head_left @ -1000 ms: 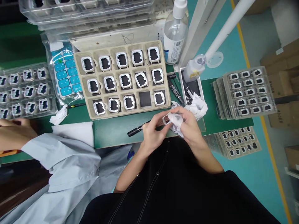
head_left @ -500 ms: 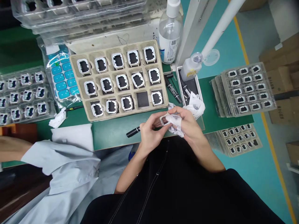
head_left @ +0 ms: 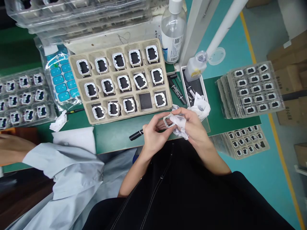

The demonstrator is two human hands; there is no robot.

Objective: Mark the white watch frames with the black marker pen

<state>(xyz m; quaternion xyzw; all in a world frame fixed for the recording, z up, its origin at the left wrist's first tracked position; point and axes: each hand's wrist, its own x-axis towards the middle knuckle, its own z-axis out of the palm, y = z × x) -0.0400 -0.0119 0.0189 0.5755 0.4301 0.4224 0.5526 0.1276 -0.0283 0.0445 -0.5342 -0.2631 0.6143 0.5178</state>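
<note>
Still both hands work on one white frame over the table edge, just below the pulp tray.
Vs 0.5 s ago: co-worker's hand at far left came back into view; marker and tray did not move. Left hand is closed around the frame, fingers pinching its rim. Right hand is clenched on a white cloth, pressed onto the frame.

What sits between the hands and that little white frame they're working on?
Only a white cloth: the right hand presses it against the white frame. The left hand grips the frame directly; nothing else visible intervenes.
</note>
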